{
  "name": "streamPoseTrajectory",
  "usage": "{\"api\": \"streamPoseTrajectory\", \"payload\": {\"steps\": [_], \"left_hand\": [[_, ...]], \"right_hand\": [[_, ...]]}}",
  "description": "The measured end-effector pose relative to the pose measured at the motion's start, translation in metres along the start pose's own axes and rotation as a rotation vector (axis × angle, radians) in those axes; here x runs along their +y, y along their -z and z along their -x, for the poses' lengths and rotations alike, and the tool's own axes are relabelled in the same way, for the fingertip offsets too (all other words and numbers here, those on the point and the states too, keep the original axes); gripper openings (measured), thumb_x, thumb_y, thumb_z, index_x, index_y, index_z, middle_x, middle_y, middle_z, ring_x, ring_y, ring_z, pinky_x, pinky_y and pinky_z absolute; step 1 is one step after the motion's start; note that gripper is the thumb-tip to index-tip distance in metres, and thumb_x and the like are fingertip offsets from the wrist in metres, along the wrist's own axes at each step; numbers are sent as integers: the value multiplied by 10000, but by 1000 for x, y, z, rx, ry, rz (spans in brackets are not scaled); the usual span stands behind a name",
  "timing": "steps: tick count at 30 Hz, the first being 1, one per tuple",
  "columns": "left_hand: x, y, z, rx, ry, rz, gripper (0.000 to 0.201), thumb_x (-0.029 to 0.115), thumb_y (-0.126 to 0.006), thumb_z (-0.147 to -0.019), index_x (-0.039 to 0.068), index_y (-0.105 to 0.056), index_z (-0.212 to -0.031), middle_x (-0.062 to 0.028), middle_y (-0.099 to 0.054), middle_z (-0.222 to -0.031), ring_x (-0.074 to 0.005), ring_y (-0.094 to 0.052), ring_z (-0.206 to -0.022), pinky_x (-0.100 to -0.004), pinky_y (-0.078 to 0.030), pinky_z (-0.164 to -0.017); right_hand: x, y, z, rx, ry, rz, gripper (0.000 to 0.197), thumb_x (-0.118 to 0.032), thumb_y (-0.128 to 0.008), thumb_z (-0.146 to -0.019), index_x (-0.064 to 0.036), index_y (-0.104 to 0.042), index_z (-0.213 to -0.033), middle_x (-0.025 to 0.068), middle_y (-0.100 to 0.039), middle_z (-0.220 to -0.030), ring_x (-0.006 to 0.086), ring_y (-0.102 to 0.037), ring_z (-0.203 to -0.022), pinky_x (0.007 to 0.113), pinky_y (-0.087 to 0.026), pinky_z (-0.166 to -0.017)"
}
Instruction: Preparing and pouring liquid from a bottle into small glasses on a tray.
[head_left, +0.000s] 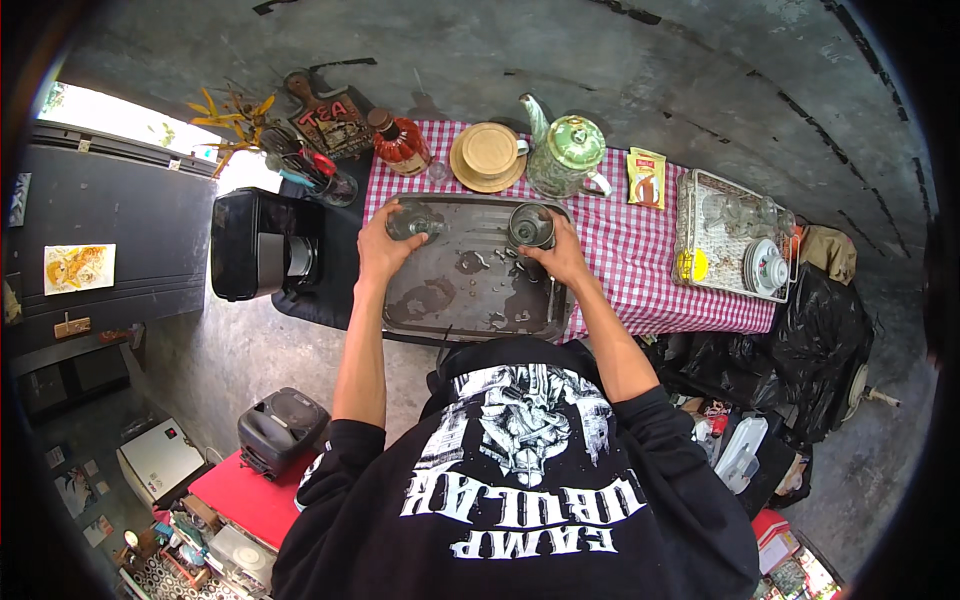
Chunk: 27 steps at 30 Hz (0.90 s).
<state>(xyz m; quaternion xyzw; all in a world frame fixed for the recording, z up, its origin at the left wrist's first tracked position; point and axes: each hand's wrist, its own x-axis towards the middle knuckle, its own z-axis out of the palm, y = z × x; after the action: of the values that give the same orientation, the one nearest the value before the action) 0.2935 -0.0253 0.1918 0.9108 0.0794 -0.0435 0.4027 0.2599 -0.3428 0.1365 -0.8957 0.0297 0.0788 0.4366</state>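
Room: grey concrete floor [560, 60] is curving around a small table; a black appliance [262, 245] is sitting to the left.
Surface: checked cloth [640, 260], red and white, is covering the table [610, 325] and carrying a dark metal tray [470, 290] that is showing wet patches.
Left hand: left hand [382, 245] is wrapping its fingers around a glass [412, 222] lying tilted at the tray's far left corner; the grip is closing on it from above.
Right hand: right hand [560, 258] is gripping a second glass [530, 228] at the tray's far right, fingers curling around its side.
Hidden: both palms are facing down, so the fingertips are mostly covered; the glasses are clear and hard to read; whether they are resting on the tray or lifted off it I cannot tell.
Behind tray: bottle [400, 142], straw lid [490, 152] and green teapot [568, 155] are standing in a row, with a sachet [647, 177] just beside the teapot.
Right end: white rack [730, 240] is holding plates and glassware, blurring toward the rim.
Cut off: the person's black shirt [520, 490] is filling the lower frame, hiding the table's near edge.
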Motion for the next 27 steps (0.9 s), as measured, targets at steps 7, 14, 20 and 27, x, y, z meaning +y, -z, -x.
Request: {"api": "streamPoseTrajectory", "payload": {"steps": [7, 14, 20, 27], "left_hand": [[-4, -7, 5, 36, -102, 13, 743, 179, -846, -641, 21, -520, -1290, -183, -649, -1167, -295, -638, -1073, -350, -493, -924], [-10, -29, 35, 200, -307, -154, 915, 185, -832, -666, 27, -356, -1431, -237, -349, -1482, -385, -383, -1344, -445, -330, -1101], [1, -42, 107, 252, -123, 9, 831, 160, -788, -728, -11, -364, -1421, -272, -316, -1493, -401, -319, -1385, -440, -281, -1126], [-12, -58, 155, -70, -33, 127, 584, 146, -741, -775, 5, -529, -1301, -229, -530, -1326, -350, -553, -1187, -405, -445, -980]], "right_hand": [[1, 3, 9, 30, 33, 15, 918, -245, -820, -695, 20, -316, -1415, 248, -402, -1405, 381, -387, -1323, 425, -320, -1109], [20, 3, 92, 49, 17, 10, 846, -169, -755, -767, 14, -274, -1438, 267, -391, -1405, 404, -391, -1312, 431, -329, -1098], [44, 15, 149, -89, -255, -276, 454, -136, -704, -839, -40, -566, -1261, 117, -677, -1055, 183, -643, -958, 297, -514, -794], [63, 19, 153, 126, -314, -328, 323, -64, -665, -857, -15, -626, -1173, 82, -703, -968, 117, -646, -841, 267, -524, -714]]}}
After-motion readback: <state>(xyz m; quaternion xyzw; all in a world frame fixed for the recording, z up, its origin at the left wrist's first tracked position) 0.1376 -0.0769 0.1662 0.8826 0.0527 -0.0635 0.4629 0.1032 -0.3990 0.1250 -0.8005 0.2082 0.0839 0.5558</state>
